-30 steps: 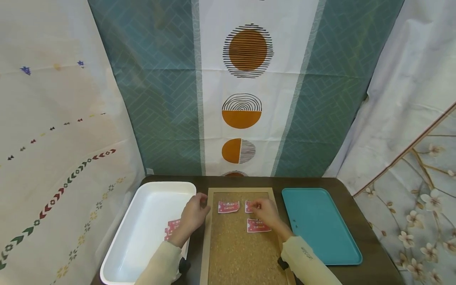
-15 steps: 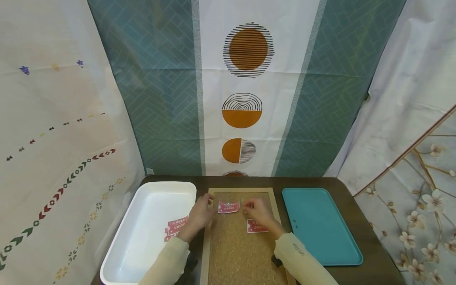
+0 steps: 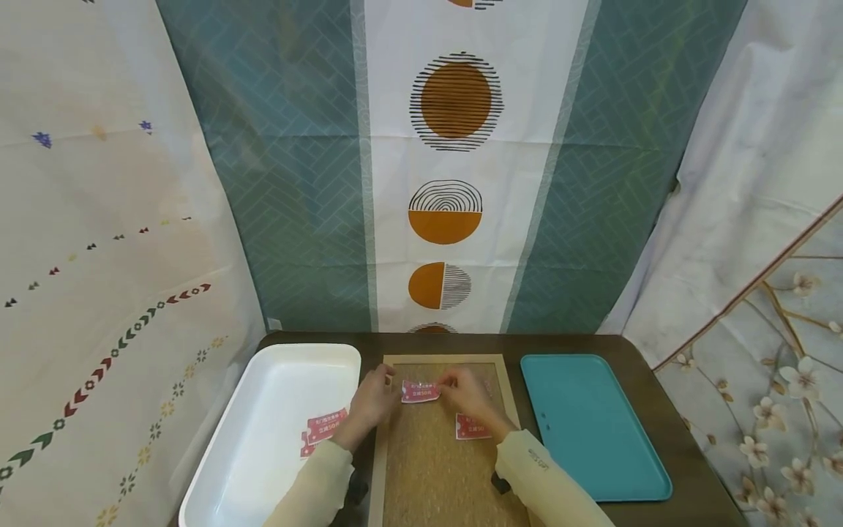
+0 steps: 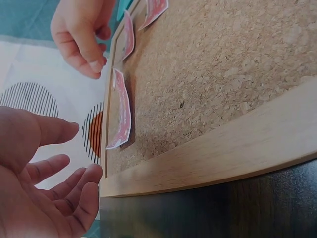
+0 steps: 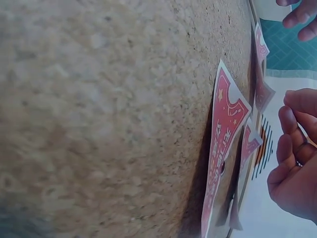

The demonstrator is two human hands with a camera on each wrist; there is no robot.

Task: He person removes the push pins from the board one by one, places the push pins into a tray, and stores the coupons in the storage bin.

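Note:
A pink-and-white paper coupon [image 3: 419, 392] is on the upper left of a wood-framed cork board [image 3: 437, 483]. My left hand [image 3: 372, 399] is at the board's upper left edge. In the left wrist view its loosely bent fingers hold nothing and stand apart from the coupon [image 4: 121, 111]. Close to that coupon's right end is my right hand [image 3: 469, 394], fingers bent and nothing visible between them in the right wrist view. Lower right is another coupon [image 3: 470, 427], standing slightly off the cork [image 5: 225, 124]. My right hand mostly hides a third coupon in the head view.
To the left stands a white tray [image 3: 230, 454] with two overlapping pink coupons [image 3: 326, 424] inside. A teal tray [image 3: 596, 432] is to the right of the board. Everything rests on a dark wooden table [image 3: 698, 476], with hanging cloths [image 3: 316, 219] behind and at the sides.
My right hand has moved left, from the upper right coupon to the right end of the upper left one. My left hand has shifted slightly right, from the white tray's edge toward the board.

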